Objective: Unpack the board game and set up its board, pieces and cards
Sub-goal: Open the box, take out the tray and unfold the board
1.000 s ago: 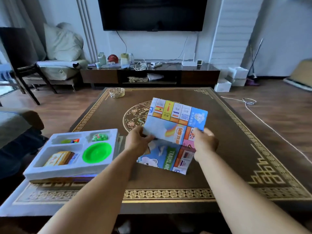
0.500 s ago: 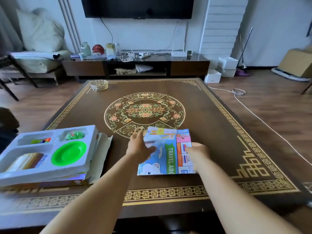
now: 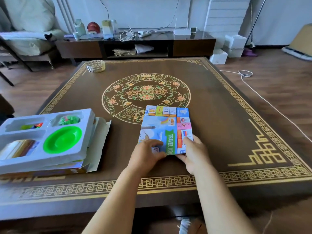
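Now folded board (image 3: 166, 129) flat on table (image 3: 236, 107), long axis pointing away; both hands (image 3: 170, 154) pinching near edge.

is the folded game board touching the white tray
Apart. The head view shows bare brown table between the folded game board and the white tray, which sits off toward the table's left edge.
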A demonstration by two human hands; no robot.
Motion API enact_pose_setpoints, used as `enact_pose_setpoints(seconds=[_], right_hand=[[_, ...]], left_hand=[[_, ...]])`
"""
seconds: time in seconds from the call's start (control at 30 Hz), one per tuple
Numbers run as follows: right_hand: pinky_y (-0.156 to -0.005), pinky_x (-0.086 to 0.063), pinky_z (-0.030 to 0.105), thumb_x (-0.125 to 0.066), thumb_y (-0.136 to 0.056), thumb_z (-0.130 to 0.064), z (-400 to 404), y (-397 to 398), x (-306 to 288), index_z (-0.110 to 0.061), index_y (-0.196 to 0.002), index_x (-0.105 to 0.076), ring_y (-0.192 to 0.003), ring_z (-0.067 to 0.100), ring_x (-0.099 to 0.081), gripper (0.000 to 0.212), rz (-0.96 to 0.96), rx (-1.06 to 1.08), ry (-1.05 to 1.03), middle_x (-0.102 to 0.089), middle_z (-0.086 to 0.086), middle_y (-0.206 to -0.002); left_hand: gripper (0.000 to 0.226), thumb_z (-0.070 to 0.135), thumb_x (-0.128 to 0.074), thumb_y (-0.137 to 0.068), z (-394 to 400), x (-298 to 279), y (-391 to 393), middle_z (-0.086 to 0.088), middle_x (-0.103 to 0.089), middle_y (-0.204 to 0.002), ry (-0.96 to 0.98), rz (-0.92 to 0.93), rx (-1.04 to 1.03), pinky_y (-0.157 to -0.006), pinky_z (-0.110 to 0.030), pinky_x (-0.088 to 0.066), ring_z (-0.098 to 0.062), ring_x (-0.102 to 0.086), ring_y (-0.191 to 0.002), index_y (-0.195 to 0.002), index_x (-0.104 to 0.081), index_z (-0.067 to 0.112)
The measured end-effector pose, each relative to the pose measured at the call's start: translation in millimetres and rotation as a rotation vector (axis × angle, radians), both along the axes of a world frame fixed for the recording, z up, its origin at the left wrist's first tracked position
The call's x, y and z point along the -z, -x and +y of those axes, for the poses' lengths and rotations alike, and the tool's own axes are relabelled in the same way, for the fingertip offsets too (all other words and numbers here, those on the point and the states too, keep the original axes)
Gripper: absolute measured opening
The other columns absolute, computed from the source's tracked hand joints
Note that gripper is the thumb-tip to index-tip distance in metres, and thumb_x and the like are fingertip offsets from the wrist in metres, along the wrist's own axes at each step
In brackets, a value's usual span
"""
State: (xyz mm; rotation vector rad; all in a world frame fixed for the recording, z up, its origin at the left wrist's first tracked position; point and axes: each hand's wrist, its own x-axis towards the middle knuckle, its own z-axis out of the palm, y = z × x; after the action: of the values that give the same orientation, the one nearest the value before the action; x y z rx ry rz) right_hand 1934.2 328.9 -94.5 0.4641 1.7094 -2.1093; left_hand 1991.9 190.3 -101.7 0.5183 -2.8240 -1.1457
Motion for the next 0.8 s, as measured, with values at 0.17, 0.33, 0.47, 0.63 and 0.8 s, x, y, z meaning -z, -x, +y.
enact_pose_setpoints(seconds=[0.17,0.33,0.47,0.63,0.8], right_hand=[[-0.071,-0.058,0.039,-0.044,-0.099,-0.036,-3.2,9.0,-1.9,-0.017,-0.118,-0.056,-0.091,0.021,-0.069,0.029,0.043,-0.030,0.037,-0.070,0.007,-0.102],[-0.075,-0.057,0.041,-0.043,-0.098,-0.042,-2.7,18.8,-11.4,-0.018,-0.116,-0.055,-0.094,0.022,-0.068,0.032,0.022,-0.013,0.042,-0.069,0.008,-0.104],[-0.068,-0.056,0.036,-0.041,-0.099,-0.041,-1.2,19.4,-10.6,-0.017,-0.115,-0.055,-0.089,0.019,-0.068,0.032,0.024,-0.037,-0.003,-0.068,0.007,-0.101],[-0.066,-0.056,0.035,-0.039,-0.099,-0.045,-0.5,19.2,-7.5,-0.017,-0.115,-0.055,-0.091,0.020,-0.069,0.036,0.033,-0.031,-0.022,-0.070,0.008,-0.101],[-0.065,-0.054,0.035,-0.035,-0.097,-0.051,0.2,19.6,-6.1,-0.020,-0.114,-0.054,-0.094,0.023,-0.067,0.040,0.025,0.016,-0.024,-0.066,0.010,-0.105]], left_hand=[[0.040,0.040,-0.076,-0.074,-3.6,8.5,3.9,0.014,-0.061,-0.123,0.073,0.050,0.042,-0.084,-0.014,-0.036,-0.004,-0.053,-0.110,-0.111,-0.067,0.032],[0.033,0.041,-0.076,-0.074,-5.2,1.4,14.6,0.015,-0.062,-0.112,0.022,0.013,0.014,-0.072,-0.017,-0.038,0.000,-0.048,-0.089,-0.106,-0.069,0.035],[0.032,0.039,-0.077,-0.073,-7.6,-0.4,18.8,0.014,-0.058,-0.099,-0.043,-0.022,0.008,-0.053,-0.009,-0.040,-0.003,-0.051,-0.080,-0.104,-0.070,0.033],[0.023,0.041,-0.069,-0.082,-4.5,2.1,21.4,0.009,-0.067,-0.096,0.040,0.003,0.026,-0.061,-0.017,-0.044,-0.005,-0.056,-0.084,-0.101,-0.072,0.030],[0.017,0.030,-0.053,-0.093,-0.5,7.1,19.7,0.002,-0.072,-0.093,0.190,0.215,-0.032,-0.070,-0.033,-0.050,-0.024,-0.064,-0.086,-0.094,-0.070,0.024]])
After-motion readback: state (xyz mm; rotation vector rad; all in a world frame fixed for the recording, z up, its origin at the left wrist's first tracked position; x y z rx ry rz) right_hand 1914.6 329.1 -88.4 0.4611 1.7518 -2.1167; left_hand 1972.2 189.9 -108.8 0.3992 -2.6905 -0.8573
